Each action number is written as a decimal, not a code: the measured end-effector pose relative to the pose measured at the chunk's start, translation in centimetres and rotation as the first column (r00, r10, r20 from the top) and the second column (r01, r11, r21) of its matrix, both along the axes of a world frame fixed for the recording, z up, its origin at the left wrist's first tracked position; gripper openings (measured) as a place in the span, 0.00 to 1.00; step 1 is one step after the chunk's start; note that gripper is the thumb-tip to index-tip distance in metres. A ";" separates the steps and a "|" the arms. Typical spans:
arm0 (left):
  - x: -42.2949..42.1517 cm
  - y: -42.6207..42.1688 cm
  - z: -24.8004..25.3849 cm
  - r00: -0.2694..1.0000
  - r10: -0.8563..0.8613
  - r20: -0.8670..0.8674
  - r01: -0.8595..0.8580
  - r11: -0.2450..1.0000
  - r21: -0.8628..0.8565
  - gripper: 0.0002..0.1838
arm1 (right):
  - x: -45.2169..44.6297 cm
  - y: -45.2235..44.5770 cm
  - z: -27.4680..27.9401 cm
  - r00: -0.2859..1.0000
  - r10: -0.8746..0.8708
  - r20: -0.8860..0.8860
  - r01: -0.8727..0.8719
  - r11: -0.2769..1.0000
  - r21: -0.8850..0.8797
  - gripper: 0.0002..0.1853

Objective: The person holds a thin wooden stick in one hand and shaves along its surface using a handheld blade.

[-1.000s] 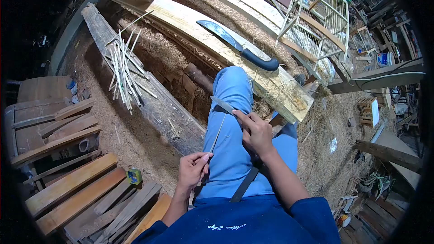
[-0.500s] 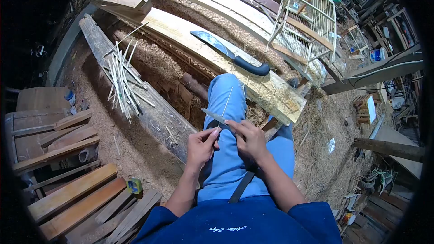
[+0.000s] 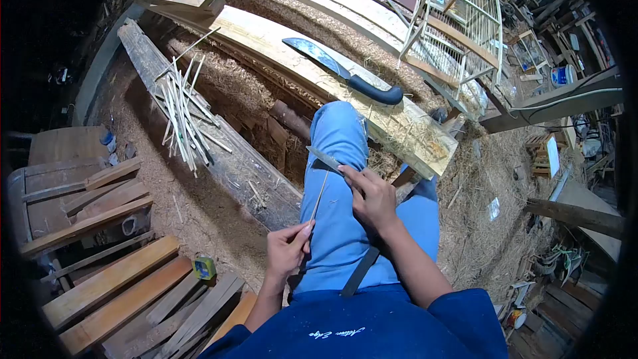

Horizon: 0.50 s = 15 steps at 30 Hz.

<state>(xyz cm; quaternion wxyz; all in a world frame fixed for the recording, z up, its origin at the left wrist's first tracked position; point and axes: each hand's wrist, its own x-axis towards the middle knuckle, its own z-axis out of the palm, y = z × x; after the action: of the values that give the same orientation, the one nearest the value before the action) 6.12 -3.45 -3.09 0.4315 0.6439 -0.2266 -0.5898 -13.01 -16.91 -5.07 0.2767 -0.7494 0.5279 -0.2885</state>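
My left hand (image 3: 287, 250) pinches a thin wooden stick (image 3: 320, 195) near its lower end, and the stick slants up over my thigh. In my right hand (image 3: 371, 199) is a small knife (image 3: 323, 158), its blade pointing left above my knee. The far tip of the stick lies close under the blade; I cannot tell whether they touch. The knife's handle is hidden by my fingers. A pile of similar thin sticks (image 3: 178, 119) rests on the weathered plank to the left.
A machete with a black handle (image 3: 375, 90) lies on the pale timber beam (image 3: 266, 34) ahead. A slatted cage (image 3: 465, 23) stands beyond it at the right. Left of me are the weathered plank (image 3: 242, 166), stacked boards (image 3: 113, 279) and a yellow tape measure (image 3: 204, 268). Shavings cover the ground.
My left hand has come back toward my body with the stick, away from the blade. The knife in my right hand has shifted only slightly. The view has moved a little.
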 end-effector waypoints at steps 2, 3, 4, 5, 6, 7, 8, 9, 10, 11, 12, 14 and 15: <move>0.1 0.7 -0.5 1.000 0.009 0.015 -0.009 1.000 -0.006 0.13 | 0.2 0.1 0.3 1.000 -0.009 -0.011 0.009 1.000 0.008 0.15; 0.0 0.6 -0.3 0.999 0.023 0.027 -0.022 1.000 -0.008 0.13 | 0.3 0.2 0.4 1.000 -0.014 -0.026 0.015 1.000 0.019 0.15; -0.1 0.1 -0.1 1.000 0.016 0.012 -0.016 1.000 0.013 0.15 | 0.3 0.2 0.5 1.000 -0.015 -0.019 0.015 1.000 0.013 0.15; -0.4 -0.9 0.2 1.000 0.016 0.016 -0.016 1.000 0.006 0.15 | 0.0 0.1 0.5 1.000 0.014 0.002 -0.014 1.000 0.024 0.16; -0.8 -2.0 0.5 1.000 -0.008 0.011 0.007 1.000 0.010 0.16 | -0.1 0.0 0.6 0.999 0.043 0.022 -0.043 0.998 0.036 0.16; -1.2 -3.2 0.9 0.999 -0.033 0.004 0.033 0.999 0.015 0.16 | -0.2 0.0 0.5 0.999 0.041 0.021 -0.042 0.999 0.032 0.16; -1.6 -4.7 1.6 0.999 -0.047 -0.010 0.047 0.999 0.023 0.17 | -0.3 0.0 0.4 0.996 0.065 0.054 -0.067 0.998 0.024 0.16; -1.7 -5.9 1.5 0.999 -0.051 -0.015 0.052 0.999 0.016 0.17 | -0.6 -0.2 0.4 0.993 0.088 0.084 -0.090 0.996 0.013 0.17; -1.8 -7.0 1.2 0.998 -0.059 -0.001 0.059 0.998 0.008 0.17 | -0.7 -0.3 0.6 0.994 0.082 0.076 -0.083 0.996 0.009 0.17; -2.0 -7.8 0.9 0.998 -0.067 0.013 0.067 0.998 0.002 0.17 | -0.7 -0.3 0.9 0.991 0.081 0.104 -0.082 0.997 0.012 0.17; -2.2 -8.4 0.5 0.998 -0.065 0.014 0.065 0.997 0.029 0.17 | -0.7 -0.2 1.0 0.988 0.079 0.134 -0.082 0.996 0.017 0.17; -2.4 -8.3 -0.6 0.999 -0.048 -0.013 0.048 0.999 -0.001 0.18 | -0.7 -0.2 0.8 0.991 0.061 0.118 -0.065 0.997 0.029 0.17; -2.3 -8.3 -0.8 0.999 -0.023 -0.033 0.022 0.999 -0.032 0.18 | -0.6 -0.2 0.7 0.993 0.050 0.110 -0.055 0.998 0.039 0.17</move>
<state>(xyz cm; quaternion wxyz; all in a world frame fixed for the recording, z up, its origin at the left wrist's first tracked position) 3.79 -11.72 -3.91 0.4387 0.6242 -0.2361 -0.6018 -13.59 -17.15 -4.34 0.3281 -0.7403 0.4979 -0.3106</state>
